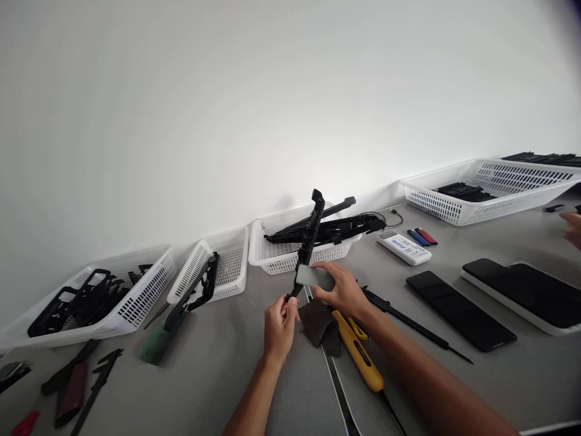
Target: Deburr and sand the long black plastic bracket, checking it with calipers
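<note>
My left hand (280, 328) pinches the lower end of a long black plastic frame part (309, 233), which it holds up at a tilt above the table. My right hand (340, 289) grips a flat grey rectangular block (314, 277) between thumb and fingers. The block lies against or just in front of the part's lower section; whether they touch I cannot tell. Below my hands are a dark folded cloth (320, 324) and a yellow corded tool (361, 354). Behind the part stands a white basket (284, 263) with similar black parts.
More white baskets (145, 297) with black parts stand left and right along the wall. Calipers (102, 378) lie front left, and a second pair (403, 318) lies right of my hands. A black phone-like panel (458, 309) is at right. Another person's hand (572, 227) shows at the right edge.
</note>
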Motion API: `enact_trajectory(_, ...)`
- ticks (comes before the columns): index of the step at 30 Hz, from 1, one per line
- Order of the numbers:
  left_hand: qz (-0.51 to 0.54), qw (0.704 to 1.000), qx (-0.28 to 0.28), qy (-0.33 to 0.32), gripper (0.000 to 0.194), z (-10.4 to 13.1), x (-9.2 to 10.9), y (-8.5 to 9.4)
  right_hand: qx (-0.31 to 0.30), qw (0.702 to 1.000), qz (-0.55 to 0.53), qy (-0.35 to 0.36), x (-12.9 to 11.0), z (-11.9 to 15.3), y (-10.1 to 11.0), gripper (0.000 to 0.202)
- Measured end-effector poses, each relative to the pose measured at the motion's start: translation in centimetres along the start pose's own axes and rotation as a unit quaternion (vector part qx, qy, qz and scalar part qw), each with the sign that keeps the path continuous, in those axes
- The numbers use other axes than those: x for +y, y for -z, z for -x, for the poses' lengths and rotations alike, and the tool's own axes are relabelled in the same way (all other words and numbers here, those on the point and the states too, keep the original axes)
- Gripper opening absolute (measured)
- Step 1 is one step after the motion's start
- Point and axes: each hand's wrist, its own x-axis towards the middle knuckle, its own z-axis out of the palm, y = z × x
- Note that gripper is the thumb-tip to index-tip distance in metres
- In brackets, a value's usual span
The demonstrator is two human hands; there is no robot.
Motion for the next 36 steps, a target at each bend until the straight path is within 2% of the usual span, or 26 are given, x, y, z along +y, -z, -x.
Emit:
enact_trajectory(2, 0.012, 1.000, -0.013, 0.015, 0.044, -0.1, -0.2, 0.1, 0.039, 0.999, 0.007, -0.017, 0.3, -0.1, 0.1, 0.041)
enact_trajectory(3, 0.018, 0.999, -0.024, 0.022, 0.042, -0.1, -0.3, 0.1, 0.035, 0.999, 0.001, -0.014, 0.3, -0.1, 0.2, 0.041)
enact_trajectory(7, 0.068, 0.993, -0.073, 0.066, 0.036, -0.3, -0.1, 0.1, -0.107, 0.993, -0.044, 0.030, 0.1, 0.0, 0.2, 0.041)
enact_trajectory(8, 0.089, 0.990, -0.079, 0.078, 0.040, -0.3, 0.0, 0.1, -0.121, 0.991, -0.041, 0.036, -0.1, 0.1, 0.1, 0.041)
enact_trajectory(9, 0.109, 0.986, -0.083, 0.090, 0.046, -0.4, 0.1, 0.0, -0.112, 0.993, -0.027, 0.038, -0.3, 0.2, -0.1, 0.041)
enact_trajectory(12, 0.139, 0.980, -0.101, 0.103, 0.060, -0.3, 0.0, -0.4, -0.017, 0.999, 0.044, 0.027, -0.8, 0.4, -0.6, 0.042)
enact_trajectory(13, 0.140, 0.979, -0.107, 0.100, 0.061, -0.3, -0.1, -0.6, -0.004, 0.998, 0.059, 0.024, -1.0, 0.5, -0.8, 0.043)
enact_trajectory(17, 0.121, 0.984, -0.107, 0.069, 0.059, 0.0, -0.9, -1.3, -0.065, 0.997, 0.031, 0.035, -1.2, 0.5, -0.9, 0.043)
enact_trajectory(21, 0.122, 0.986, -0.095, 0.060, 0.058, 0.2, -1.2, -1.8, -0.019, 0.998, 0.061, 0.014, -1.1, 0.3, -0.3, 0.042)
enact_trajectory(24, 0.142, 0.984, -0.085, 0.070, 0.055, 0.2, -1.0, -1.9, -0.069, 0.997, 0.039, 0.025, -1.0, 0.2, 0.1, 0.042)
enact_trajectory(28, 0.215, 0.966, -0.100, 0.101, 0.061, 0.1, -0.5, -1.7, -0.012, 0.999, 0.043, 0.018, -0.7, 0.1, 0.1, 0.042)
enact_trajectory(32, 0.288, 0.944, -0.101, 0.129, 0.057, 0.1, 0.3, -1.3, -0.054, 0.997, 0.006, 0.053, 0.0, 0.0, 0.0, 0.043)
enact_trajectory(33, 0.305, 0.937, -0.100, 0.136, 0.059, 0.1, 0.5, -1.1, -0.037, 0.998, 0.003, 0.047, 0.2, 0.0, 0.0, 0.042)
enact_trajectory(36, 0.347, 0.920, -0.099, 0.152, 0.078, 0.1, 1.1, -0.5, 0.068, 0.998, 0.013, -0.008, 1.0, -0.3, 0.4, 0.042)
